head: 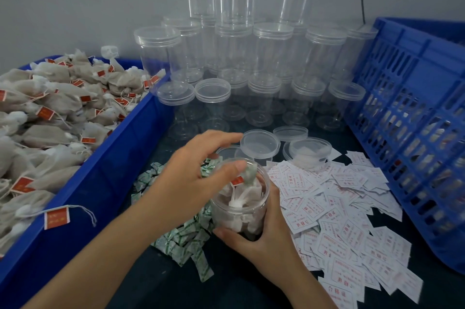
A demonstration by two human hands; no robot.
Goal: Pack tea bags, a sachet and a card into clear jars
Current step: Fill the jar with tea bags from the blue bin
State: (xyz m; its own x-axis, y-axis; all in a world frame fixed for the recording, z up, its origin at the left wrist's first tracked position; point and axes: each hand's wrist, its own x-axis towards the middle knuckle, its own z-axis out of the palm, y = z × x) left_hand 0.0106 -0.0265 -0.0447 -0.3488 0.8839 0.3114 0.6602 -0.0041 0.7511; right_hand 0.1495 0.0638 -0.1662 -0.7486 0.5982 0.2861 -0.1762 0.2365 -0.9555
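On my left, a blue bin (113, 157) heaped with tea bags (50, 107). My left hand (191, 177) hovers over the open clear jar (241, 210), thumb and fingers pinching a green sachet (250, 175) at its mouth. My right hand (261, 235) wraps the jar's lower wall; tea bags fill it. Loose sachets (181, 238) lie beneath, printed cards (339, 208) just right, and a blue crate (415, 107) at the far right.

We are seeing soft, even, fairly bright light coming from above, casting only faint shadows under the left hand (186, 177) and the jar (239, 210). Pale glare is washing over the stacked jars (273, 49). The wide lens is bowing the blue crate (412, 97) at the right edge, where its grid is blurring, and the whole view is looking slightly soft
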